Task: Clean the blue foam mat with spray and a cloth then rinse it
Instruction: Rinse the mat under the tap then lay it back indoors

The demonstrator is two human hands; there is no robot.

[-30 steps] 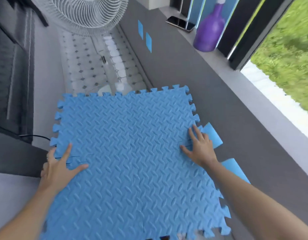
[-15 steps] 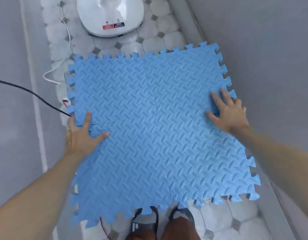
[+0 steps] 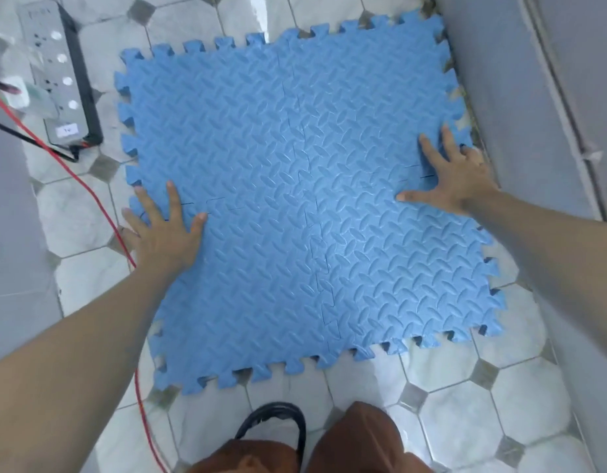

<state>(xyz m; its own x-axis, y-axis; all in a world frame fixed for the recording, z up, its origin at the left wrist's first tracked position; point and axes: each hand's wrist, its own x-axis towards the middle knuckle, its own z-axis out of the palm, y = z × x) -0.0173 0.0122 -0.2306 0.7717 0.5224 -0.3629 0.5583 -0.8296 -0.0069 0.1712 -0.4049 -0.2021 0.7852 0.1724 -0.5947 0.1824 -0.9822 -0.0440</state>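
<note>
The blue foam mat (image 3: 295,199) lies flat on the tiled floor (image 3: 466,387), spanning between both hands, left hand (image 3: 162,230) and right hand (image 3: 455,175) pressing its opposite edges, fingers spread wide, gripping nothing.

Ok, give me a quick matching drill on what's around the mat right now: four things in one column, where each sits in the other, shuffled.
Things:
1. left hand
2. right hand
3. power strip
4. red cable

Places:
A. on the floor tiles, far left of the blue foam mat
B. flat on the mat's right edge, by the grey wall
C. running across the tiles, passing under the left wrist
D. flat on the mat's left edge

Pairs: 1-D, 2-B, 3-A, 4-C
</note>
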